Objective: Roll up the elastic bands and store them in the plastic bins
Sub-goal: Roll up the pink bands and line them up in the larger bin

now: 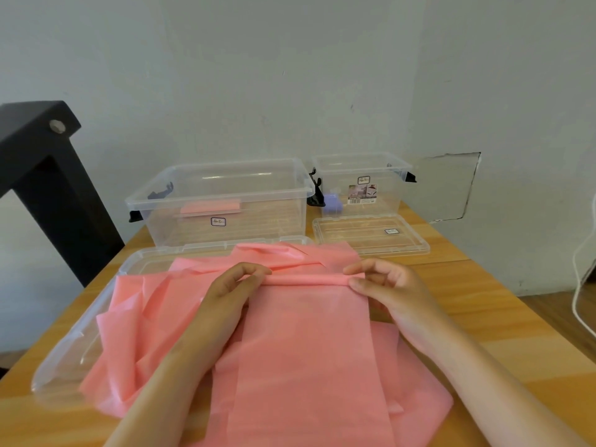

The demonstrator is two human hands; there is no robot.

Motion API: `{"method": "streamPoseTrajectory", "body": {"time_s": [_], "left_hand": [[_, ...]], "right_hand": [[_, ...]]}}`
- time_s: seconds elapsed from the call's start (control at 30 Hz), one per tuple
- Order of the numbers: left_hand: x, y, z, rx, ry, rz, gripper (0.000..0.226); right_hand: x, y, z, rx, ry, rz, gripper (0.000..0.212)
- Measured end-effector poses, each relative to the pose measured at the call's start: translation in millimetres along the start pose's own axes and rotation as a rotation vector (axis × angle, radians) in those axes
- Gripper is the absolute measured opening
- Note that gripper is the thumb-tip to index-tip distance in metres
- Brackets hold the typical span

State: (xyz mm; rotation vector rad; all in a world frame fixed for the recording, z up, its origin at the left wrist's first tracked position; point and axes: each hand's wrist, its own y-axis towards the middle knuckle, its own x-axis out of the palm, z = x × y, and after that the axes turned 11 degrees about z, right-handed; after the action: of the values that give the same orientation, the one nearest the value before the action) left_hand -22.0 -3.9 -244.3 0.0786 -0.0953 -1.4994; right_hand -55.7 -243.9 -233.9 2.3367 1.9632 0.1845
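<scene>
A long pink elastic band (303, 343) lies spread over the wooden table, with loose folds of it bunched to the left and right. Its far end is turned over into a thin roll (306, 279). My left hand (232, 288) pinches the roll's left end and my right hand (380, 285) pinches its right end. Behind stands a large clear plastic bin (225, 188) holding one rolled pink band (211, 207). A smaller clear bin (361, 167) to the right holds a rolled purple band (332, 203).
A large clear lid (74, 343) lies under the band's left side. A smaller clear lid (371, 235) lies in front of the small bin. A black frame (42, 175) stands at left, a white cable (580, 285) at right. The wall is close behind.
</scene>
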Motion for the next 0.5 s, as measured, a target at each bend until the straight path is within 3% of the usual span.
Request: {"method": "streamPoseTrajectory", "body": {"time_s": [0.1, 0.23, 0.5], "left_hand": [[-0.5, 1.6, -1.3, 0.065, 0.063, 0.013, 0.014], [-0.5, 1.0, -0.9, 0.016, 0.005, -0.008, 0.016], [-1.0, 0.2, -1.2, 0.029, -0.021, -0.042, 0.016]], "right_hand": [[-0.3, 0.6, 1.3, 0.018, -0.020, 0.025, 0.018], [-1.6, 1.7, 2.2, 0.053, -0.037, 0.042, 0.020], [-0.3, 2.1, 2.0, 0.044, -0.050, 0.053, 0.013]]}}
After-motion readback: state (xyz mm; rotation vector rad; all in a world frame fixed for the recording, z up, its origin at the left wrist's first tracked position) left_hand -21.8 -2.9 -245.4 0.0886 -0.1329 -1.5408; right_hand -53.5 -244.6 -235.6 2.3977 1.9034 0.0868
